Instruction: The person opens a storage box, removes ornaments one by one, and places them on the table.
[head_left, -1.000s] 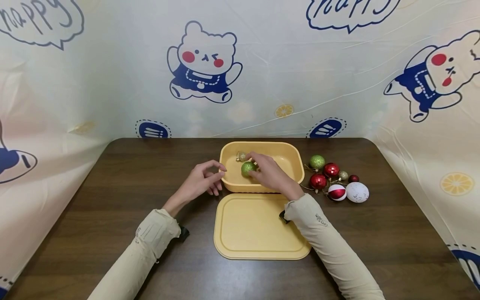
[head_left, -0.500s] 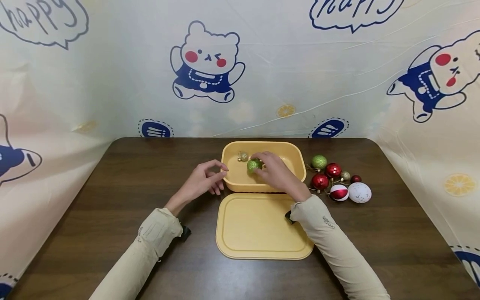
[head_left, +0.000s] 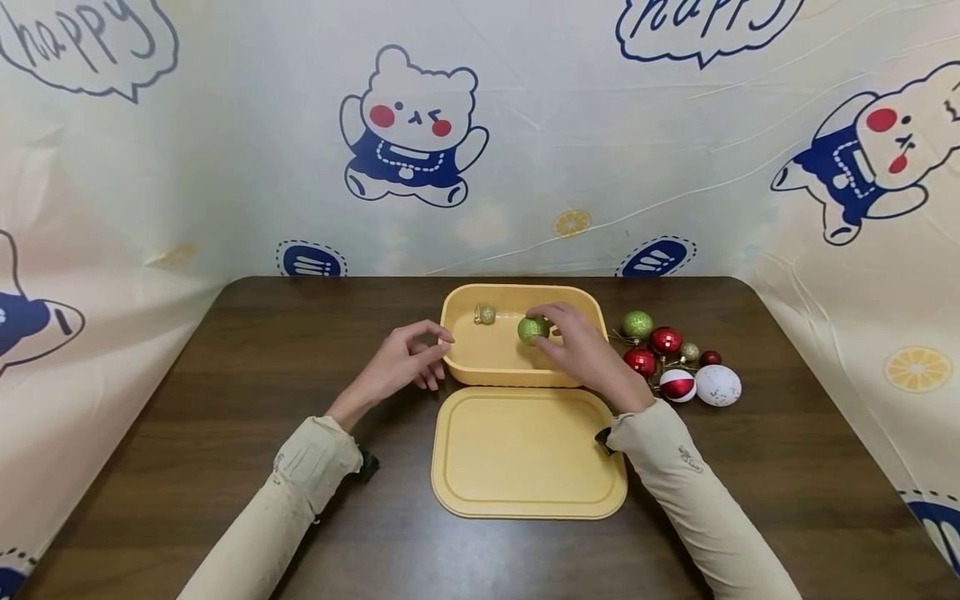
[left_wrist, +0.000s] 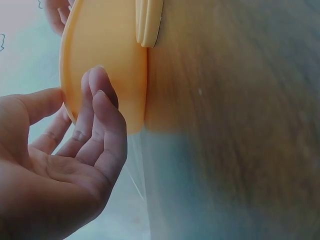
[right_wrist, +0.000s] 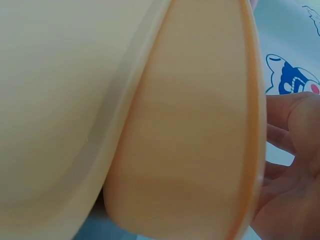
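A green glitter Christmas ball (head_left: 533, 330) is held between the thumb and fingers of my right hand (head_left: 581, 342), inside the yellow box (head_left: 480, 374). My left hand (head_left: 401, 360) holds the box's left rim with thumb and index finger. In the left wrist view, that hand (left_wrist: 75, 155) has its other fingers curled beside the outer wall of the box (left_wrist: 112, 45). A small gold bauble (head_left: 487, 315) lies in the box near the back left. The right wrist view shows part of my right hand (right_wrist: 292, 170) behind the rim; the ball is hidden there.
A yellow lid (head_left: 528, 454) lies flat in front of the box. Right of the box sit several baubles, among them another green glitter ball (head_left: 637, 324), red ones (head_left: 666, 340), a red-and-white one (head_left: 677, 386) and a speckled white one (head_left: 718, 386). A printed curtain hangs behind the table (head_left: 300, 333).
My right hand has moved rightward inside the box with the green ball, away from the small gold bauble. My left hand has stayed at the left rim.
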